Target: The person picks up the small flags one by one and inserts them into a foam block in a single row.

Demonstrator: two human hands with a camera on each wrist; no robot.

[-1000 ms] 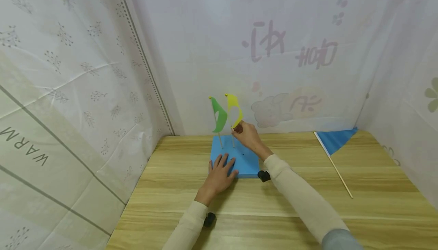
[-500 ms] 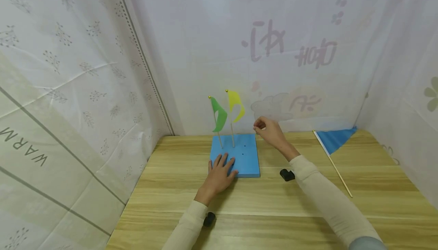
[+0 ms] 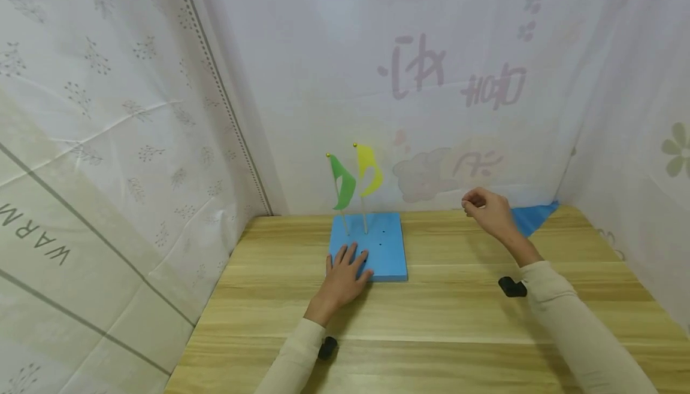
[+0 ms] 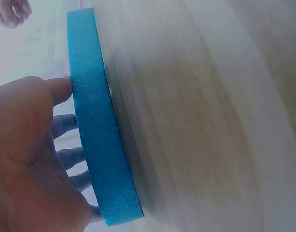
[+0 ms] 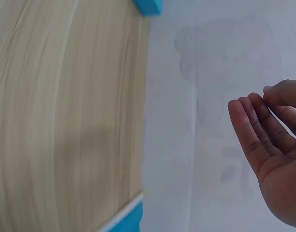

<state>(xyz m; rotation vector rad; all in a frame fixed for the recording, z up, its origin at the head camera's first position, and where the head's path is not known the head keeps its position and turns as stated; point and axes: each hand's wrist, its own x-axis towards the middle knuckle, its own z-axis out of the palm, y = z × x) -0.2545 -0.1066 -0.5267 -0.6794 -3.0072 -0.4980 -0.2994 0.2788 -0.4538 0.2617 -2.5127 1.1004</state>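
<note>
With spread fingertips, my left hand presses on the front left of a blue foam board on the table. The left wrist view shows the board's thick front edge beside the fingers. A green flag and a yellow flag stand upright on thin sticks in the board's back left. Several small dark holes show in its top. My right hand hovers in the air to the right, fingers loosely bent and holding nothing. Behind it lies a blue flag, its stick mostly hidden by the hand and arm.
The wood-grain table ends at a pale printed curtain behind the board. More curtain hangs along the left, and another stretch closes off the right side. A black wrist camera hangs under the right wrist.
My right hand has let go of the yellow flag's stick and moved right, in front of the blue flag. The yellow flag stays upright by itself. My left hand keeps its place.
</note>
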